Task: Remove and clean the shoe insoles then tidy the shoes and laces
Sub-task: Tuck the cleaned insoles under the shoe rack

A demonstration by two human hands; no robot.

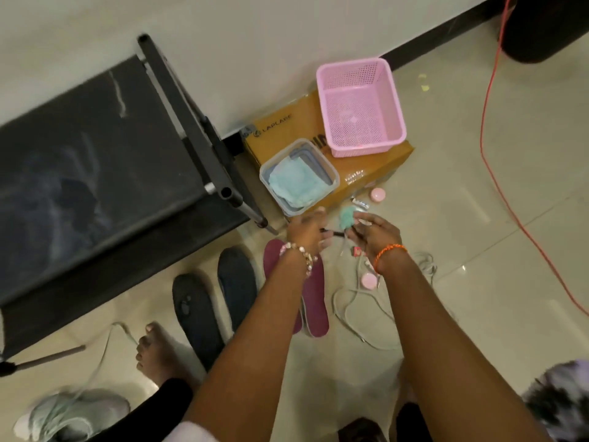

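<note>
Green cloth [347,217] sits bunched in the right hand [373,234], whose fingers curl round it; the left hand [306,231] pinches a thin dark stick [331,232] between them. Maroon insoles [314,295] lie just below the left wrist, long axes pointing away, nearer that hand.

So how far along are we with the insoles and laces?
Done: four insoles are out, two dark and two maroon, lying on the floor. In hand: the left hand and right hand hold a small dark tool beside a green cloth. Left: loose laces and the shoe need tidying.
</note>
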